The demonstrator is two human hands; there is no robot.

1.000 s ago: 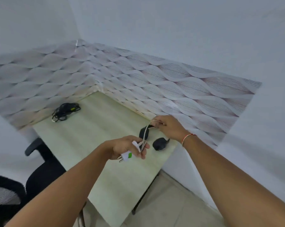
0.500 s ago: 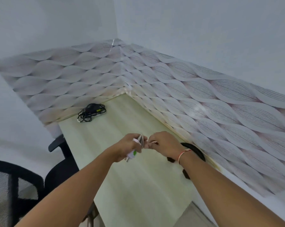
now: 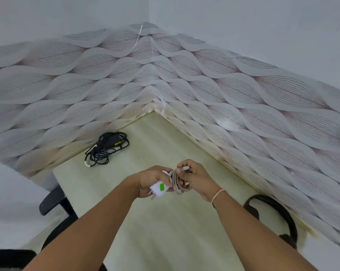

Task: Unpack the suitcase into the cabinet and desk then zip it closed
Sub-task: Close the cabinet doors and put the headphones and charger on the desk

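At the far left, a black office chair (image 3: 55, 202) stands beside the pale wood desk (image 3: 165, 231), its armrest just off the desk's left edge. Further back on the desk, near the patterned wall panel (image 3: 47, 90), lies a black power adapter (image 3: 106, 148) with its cord bundled loosely around it and a small yellow-green label showing.

Over the middle of the desk, the left hand (image 3: 151, 180) grips a white charger plug (image 3: 159, 189) that carries a green sticker; the fingers (image 3: 166, 176) are curled round its body, and the metal prongs point down and to the left. A pale cable (image 3: 178, 182) runs from the plug in gathered loops between both hands, held above the desk surface. The right hand (image 3: 194, 178) sits just beside the left, its fingers pinching the cable's free end, whose small connector sticks out at the fingertips, while the loops hang below. A thin orange band circles the right wrist.

At the right, black headphones (image 3: 278, 214) lie on the desk close to the wall, partly hidden by the right forearm.
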